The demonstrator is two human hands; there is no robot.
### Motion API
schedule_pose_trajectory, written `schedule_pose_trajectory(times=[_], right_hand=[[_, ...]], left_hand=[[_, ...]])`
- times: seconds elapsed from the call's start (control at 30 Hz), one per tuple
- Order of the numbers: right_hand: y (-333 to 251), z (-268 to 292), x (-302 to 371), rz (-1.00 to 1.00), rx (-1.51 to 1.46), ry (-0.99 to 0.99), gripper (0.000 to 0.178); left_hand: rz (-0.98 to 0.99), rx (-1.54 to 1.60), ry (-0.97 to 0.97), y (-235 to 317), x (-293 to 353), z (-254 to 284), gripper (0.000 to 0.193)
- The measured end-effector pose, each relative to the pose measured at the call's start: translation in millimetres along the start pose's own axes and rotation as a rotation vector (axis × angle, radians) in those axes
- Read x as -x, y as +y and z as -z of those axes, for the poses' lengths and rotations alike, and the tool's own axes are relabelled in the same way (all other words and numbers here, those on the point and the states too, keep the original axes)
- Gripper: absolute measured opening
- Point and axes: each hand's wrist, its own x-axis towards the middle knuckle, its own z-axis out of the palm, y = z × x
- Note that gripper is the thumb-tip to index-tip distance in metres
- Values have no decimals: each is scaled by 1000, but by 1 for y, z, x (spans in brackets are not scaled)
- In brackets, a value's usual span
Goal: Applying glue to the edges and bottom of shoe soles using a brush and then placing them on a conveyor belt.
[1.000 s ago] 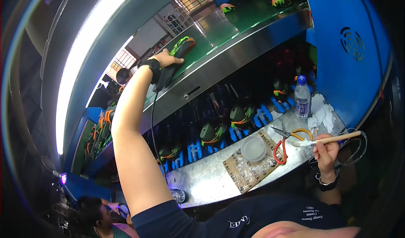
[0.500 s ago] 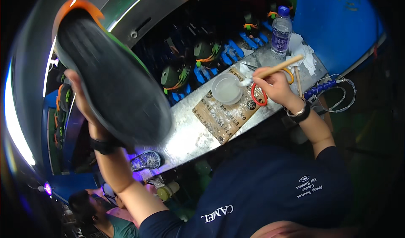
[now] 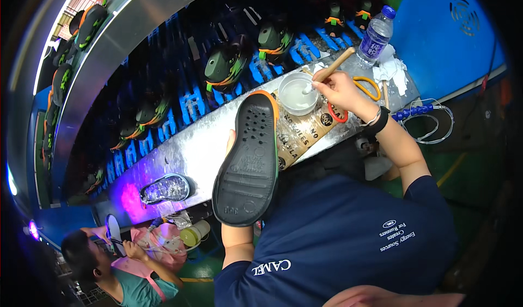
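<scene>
A black shoe sole (image 3: pixel 246 168) with an orange and green edge is held upright, its inner face with small holes towards me. My left hand (image 3: pixel 231 142) is closed on it from behind; only a fingertip shows past the sole's left edge. In my right hand (image 3: pixel 342 93) is a brush (image 3: pixel 336 66) with a wooden handle, its bristle end down inside a round clear tub (image 3: pixel 298 106) of cloudy whitish liquid. The tub stands on a piece of brown printed cardboard (image 3: pixel 305 139). Scissors (image 3: pixel 339 114) with red and orange handles lie beneath my right hand.
Another sole (image 3: pixel 165 189) lies on the metal bench (image 3: pixel 201 138) at left. Behind the bench, dark shoes (image 3: pixel 226 67) stand on blue holders. A water bottle (image 3: pixel 375 37) and crumpled white paper (image 3: pixel 393 70) are at the right end. A co-worker (image 3: pixel 117 263) holds something at lower left.
My left hand has brought the sole down and to the right, from high at left to beside the tub. The brush has moved from above the tub's rim into the tub.
</scene>
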Motion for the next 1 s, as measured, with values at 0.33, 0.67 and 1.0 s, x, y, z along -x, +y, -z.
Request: schedule_pose_trajectory(times=[0.33,0.67,1.0], right_hand=[[-60,-5,20,195,-296,3,9],[-70,-4,7,356,-131,-32,14],[-62,6,15,371,-59,-52,12]], left_hand=[[193,-89,-88,-1,-9,-12,56],[229,-149,-117,-7,-3,-19,51],[224,-325,-170,9,4,-26,46]])
